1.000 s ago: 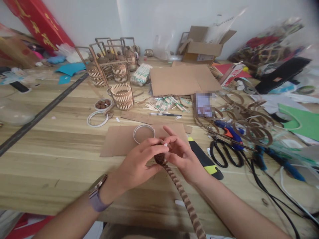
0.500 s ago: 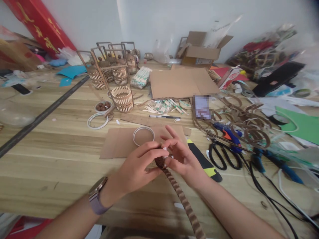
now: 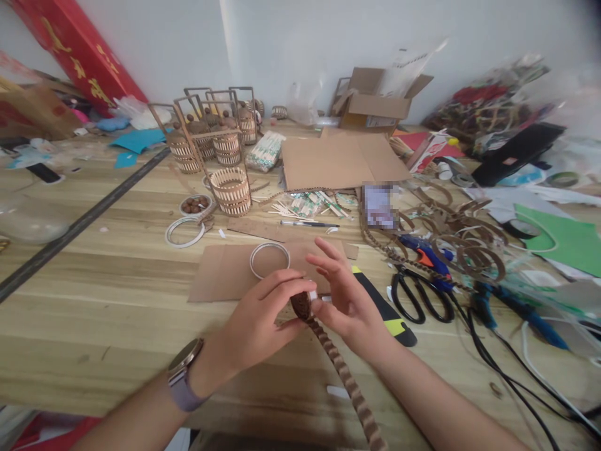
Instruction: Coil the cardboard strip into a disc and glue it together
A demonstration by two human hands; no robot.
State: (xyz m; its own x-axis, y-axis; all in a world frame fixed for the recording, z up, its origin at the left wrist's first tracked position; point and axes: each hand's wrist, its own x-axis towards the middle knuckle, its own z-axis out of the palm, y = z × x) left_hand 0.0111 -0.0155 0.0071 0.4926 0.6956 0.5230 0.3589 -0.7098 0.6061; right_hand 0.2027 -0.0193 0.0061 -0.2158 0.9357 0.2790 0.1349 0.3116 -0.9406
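My left hand [image 3: 263,313] pinches a small dark brown coil [image 3: 301,305] between thumb and fingers. From the coil a corrugated brown strip [image 3: 345,376] trails down toward the bottom edge. My right hand [image 3: 350,307] is at the coil's right side, its thumb against a small white piece [image 3: 313,295] there and its other fingers raised and spread. Beyond my hands, a white ring [image 3: 270,260] lies on a flat cardboard piece [image 3: 216,269].
Small slatted baskets [image 3: 230,191] with tall handles stand at the back left. Black-handled scissors [image 3: 451,313], a blue glue gun [image 3: 425,257] and curled brown strips [image 3: 479,250] lie to the right. A black-and-yellow tool [image 3: 385,307] is beside my right wrist.
The fingers of my right hand have opened and lifted away from the coil, with the thumb staying near it. My left hand keeps its hold. The view has shifted slightly.
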